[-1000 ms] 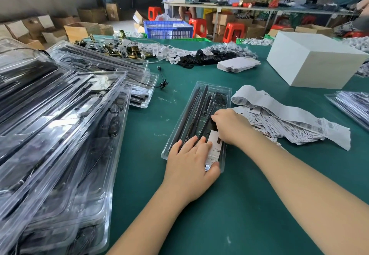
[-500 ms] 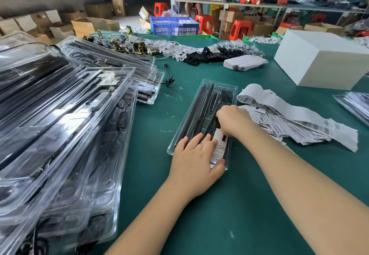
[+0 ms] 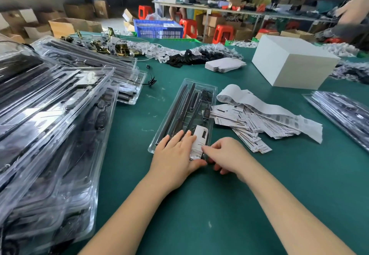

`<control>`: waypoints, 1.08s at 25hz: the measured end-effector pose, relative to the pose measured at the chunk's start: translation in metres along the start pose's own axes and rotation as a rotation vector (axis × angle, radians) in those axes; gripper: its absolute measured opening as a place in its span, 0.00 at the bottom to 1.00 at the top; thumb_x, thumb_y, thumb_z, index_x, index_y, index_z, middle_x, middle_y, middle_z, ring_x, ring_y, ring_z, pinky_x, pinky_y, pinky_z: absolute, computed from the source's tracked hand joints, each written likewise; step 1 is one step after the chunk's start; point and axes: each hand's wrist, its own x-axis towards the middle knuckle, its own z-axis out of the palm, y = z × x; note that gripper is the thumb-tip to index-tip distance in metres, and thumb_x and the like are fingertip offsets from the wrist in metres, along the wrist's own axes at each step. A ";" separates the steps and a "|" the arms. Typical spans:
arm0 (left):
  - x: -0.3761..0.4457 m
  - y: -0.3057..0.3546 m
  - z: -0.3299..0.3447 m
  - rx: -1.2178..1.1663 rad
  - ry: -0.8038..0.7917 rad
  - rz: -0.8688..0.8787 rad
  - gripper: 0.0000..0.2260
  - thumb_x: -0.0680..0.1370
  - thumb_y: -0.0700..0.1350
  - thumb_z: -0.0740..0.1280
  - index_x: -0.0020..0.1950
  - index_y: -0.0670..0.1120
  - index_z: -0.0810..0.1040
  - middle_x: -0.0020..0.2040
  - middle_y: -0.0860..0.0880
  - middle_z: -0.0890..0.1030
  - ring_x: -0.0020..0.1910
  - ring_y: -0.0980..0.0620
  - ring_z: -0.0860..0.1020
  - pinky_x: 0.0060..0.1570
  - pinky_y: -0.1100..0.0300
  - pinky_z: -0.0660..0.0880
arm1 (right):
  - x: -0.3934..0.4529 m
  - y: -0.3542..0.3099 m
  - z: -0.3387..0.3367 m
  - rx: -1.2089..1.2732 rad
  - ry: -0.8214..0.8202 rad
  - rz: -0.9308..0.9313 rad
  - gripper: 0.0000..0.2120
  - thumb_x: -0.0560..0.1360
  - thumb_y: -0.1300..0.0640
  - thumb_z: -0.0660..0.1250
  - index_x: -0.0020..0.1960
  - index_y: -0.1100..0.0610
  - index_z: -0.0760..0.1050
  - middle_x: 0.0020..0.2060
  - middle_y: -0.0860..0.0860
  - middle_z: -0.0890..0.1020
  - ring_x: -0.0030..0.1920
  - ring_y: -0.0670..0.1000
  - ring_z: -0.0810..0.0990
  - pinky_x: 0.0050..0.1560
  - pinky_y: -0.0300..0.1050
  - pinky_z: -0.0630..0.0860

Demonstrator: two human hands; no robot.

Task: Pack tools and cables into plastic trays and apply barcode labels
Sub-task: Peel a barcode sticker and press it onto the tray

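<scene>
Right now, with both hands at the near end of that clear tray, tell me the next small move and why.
Probably press the white card flat into the tray. The left hand lies flat on the tray's near end beside it, and the right hand has curled fingers at the near right corner, so the card seems placed but not yet seated.

body: two bare forearms are showing, no sleeves reaching into view | left hand (image 3: 175, 153): wearing no glove, ring or watch | right hand (image 3: 225, 155): wearing no glove, ring or watch | nails: looking short and unpainted
</scene>
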 end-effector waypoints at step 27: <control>0.001 0.003 -0.013 -0.228 0.517 0.244 0.02 0.71 0.42 0.71 0.40 0.48 0.83 0.40 0.55 0.82 0.43 0.51 0.82 0.38 0.58 0.77 | -0.001 0.004 0.013 1.200 0.099 0.058 0.08 0.75 0.67 0.68 0.51 0.60 0.73 0.38 0.57 0.83 0.31 0.49 0.82 0.32 0.39 0.79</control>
